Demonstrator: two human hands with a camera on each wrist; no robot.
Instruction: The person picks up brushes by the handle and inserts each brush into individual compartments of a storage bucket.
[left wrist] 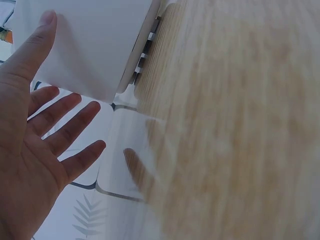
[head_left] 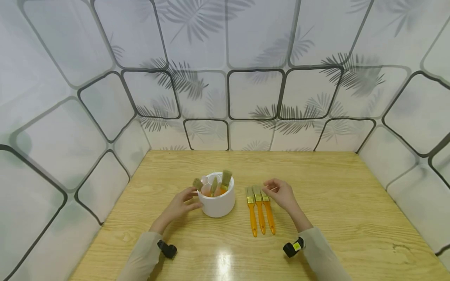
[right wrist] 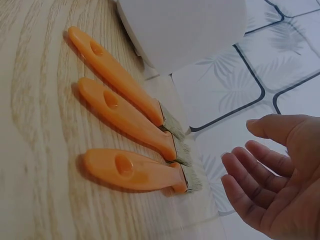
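Observation:
A white round container (head_left: 218,205) stands on the table, with several brushes sticking up from it, among them a flat paintbrush (head_left: 226,178). Pale rounded pieces beside those brushes are too small to name. My left hand (head_left: 183,203) is at the container's left side, fingers spread and thumb against or very near its wall (left wrist: 95,45); contact is hard to tell. To the right lie three paintbrushes (head_left: 260,210) side by side, orange handles (right wrist: 125,90) toward me and bristles away. My right hand (head_left: 281,194) hovers by the bristles of the rightmost one, fingers loosely bent and holding nothing.
The wooden table (head_left: 351,203) reaches back to a wall covering (head_left: 256,93) with a leaf and rounded-square pattern, which also rises along both sides. Each wrist carries a small black camera (head_left: 168,249). A bright light reflection lies on the table in front.

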